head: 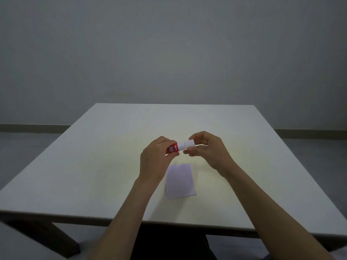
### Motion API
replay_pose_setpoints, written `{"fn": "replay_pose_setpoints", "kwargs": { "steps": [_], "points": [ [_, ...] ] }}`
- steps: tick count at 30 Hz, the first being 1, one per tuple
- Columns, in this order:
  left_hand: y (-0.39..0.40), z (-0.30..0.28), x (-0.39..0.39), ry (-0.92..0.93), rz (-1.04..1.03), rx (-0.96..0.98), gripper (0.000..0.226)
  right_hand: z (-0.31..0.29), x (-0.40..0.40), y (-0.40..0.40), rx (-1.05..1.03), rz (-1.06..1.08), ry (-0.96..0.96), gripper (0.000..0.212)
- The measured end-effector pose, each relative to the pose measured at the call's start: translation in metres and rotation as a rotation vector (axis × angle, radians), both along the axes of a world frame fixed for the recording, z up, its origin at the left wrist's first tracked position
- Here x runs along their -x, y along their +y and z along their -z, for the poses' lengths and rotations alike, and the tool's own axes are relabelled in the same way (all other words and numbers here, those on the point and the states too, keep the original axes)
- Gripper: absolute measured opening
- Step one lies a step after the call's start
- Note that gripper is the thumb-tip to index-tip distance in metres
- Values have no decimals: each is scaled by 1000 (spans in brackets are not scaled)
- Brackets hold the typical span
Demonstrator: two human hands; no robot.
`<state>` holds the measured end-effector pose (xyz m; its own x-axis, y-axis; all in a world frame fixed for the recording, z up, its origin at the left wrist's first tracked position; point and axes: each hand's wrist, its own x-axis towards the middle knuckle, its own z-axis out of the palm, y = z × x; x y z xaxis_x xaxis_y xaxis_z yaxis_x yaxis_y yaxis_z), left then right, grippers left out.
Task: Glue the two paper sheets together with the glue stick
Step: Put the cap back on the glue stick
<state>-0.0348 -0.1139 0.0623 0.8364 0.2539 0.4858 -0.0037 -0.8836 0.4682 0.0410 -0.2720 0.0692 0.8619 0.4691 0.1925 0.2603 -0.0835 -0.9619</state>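
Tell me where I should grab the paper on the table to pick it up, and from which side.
Take the paper by its near right corner, coming in with the right hand. It lies flat on the table, but that corner seems slightly lifted, with a thin shadow under it, so a fingertip could probably slip beneath. Both hands are occupied now: the left hand holds the glue stick and the right holds its cap.

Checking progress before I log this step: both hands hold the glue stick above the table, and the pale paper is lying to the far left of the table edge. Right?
Not quite. The head view shows the paper lying near the middle of the table, just below the hands, between the forearms. The rest holds: left hand and right hand both hold the glue stick above the table.
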Motion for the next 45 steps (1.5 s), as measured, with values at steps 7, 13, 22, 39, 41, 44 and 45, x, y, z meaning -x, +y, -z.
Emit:
{"fn": "replay_pose_setpoints", "kwargs": {
  "steps": [7,13,22,39,41,44,45],
  "points": [
    [-8,1,3,-17,18,17,24,5,3,8,123,36,-122,10],
    [-13,5,5,-1,0,-7,23,10,2,6,507,136,-361,47],
    [-13,6,6,-55,-56,8,24,5,2,9,563,226,-473,45],
    [49,15,-29,-119,-305,538,35,39,13,10,885,-265,-473,59],
    [59,23,-34,-100,-334,587,33,55,18,8,1034,-320,-495,62],
    [66,39,-34,-70,-350,598,31,68,24,5,1092,-286,-517,61],
    [67,43,-33,-60,-352,598,31,70,25,4,1090,-265,-520,60]
  ]
}}
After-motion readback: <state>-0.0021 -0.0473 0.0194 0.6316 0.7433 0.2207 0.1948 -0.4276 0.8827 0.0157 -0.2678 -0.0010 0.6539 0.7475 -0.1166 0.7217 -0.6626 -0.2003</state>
